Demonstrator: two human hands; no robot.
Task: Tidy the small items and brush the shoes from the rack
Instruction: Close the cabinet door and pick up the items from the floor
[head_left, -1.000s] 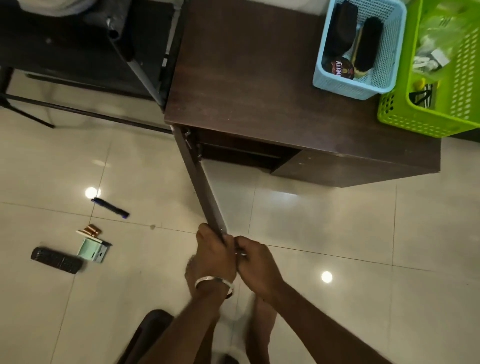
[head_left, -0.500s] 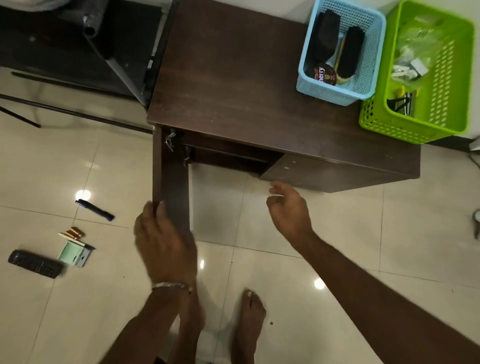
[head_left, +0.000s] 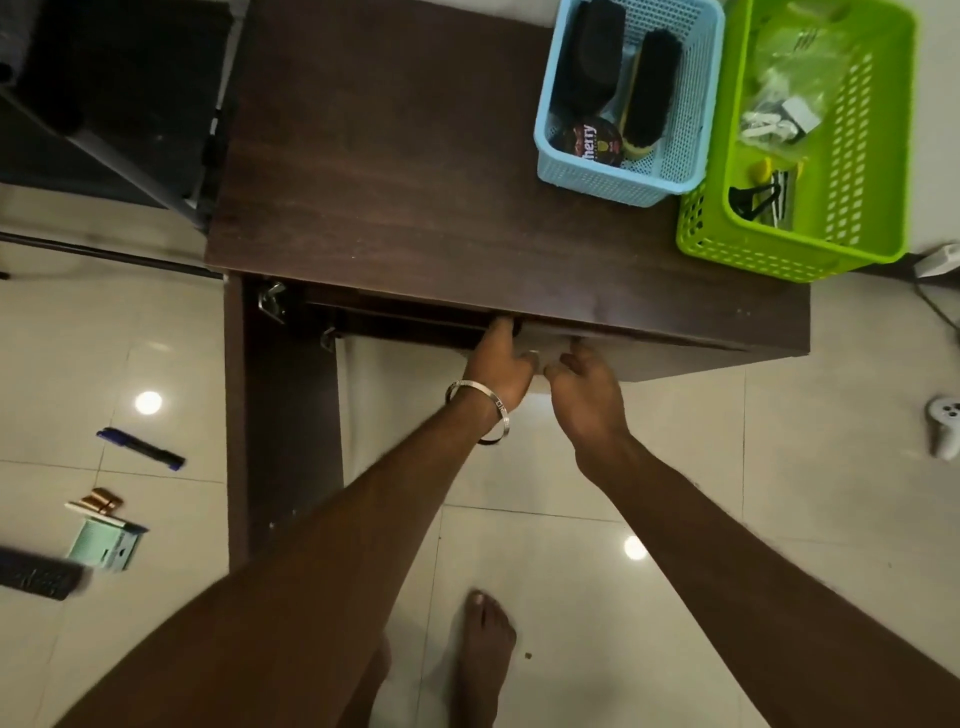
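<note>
Your left grip (head_left: 498, 364) is at the free edge of the right door (head_left: 675, 358), fingers reaching into the dark gap under the table (head_left: 389, 182) top and thumb on the front, so it appears to be pinching that edge to pull it. Your right grip (head_left: 587, 384) sits just beside it with fingers curled against the door face. I cannot tell whether it holds anything or only steadies the panel. Both meet there because that door is the only thing hiding the inside of the cabinet; the left door (head_left: 291, 415) already stands swung out toward you.

No shoes show. The opening is too dark to read, so I judge you are at the step of getting the rack open.

What you need for brushing waits on the table's far right. The blue basket (head_left: 675, 171) holds a shoe brush (head_left: 652, 88) and a polish tin (head_left: 597, 141), within reach once a shoe is out. The green basket (head_left: 779, 254) touches it, hangs slightly past the table's front edge, and looks like the home for loose bits.

The small items lie on the floor to your left, well apart from both grips: a pen (head_left: 140, 449), a pale green box (head_left: 104, 545) and a remote (head_left: 36, 574). None is tidied yet.

Mind your foot (head_left: 483, 639) below the door as it swings.
</note>
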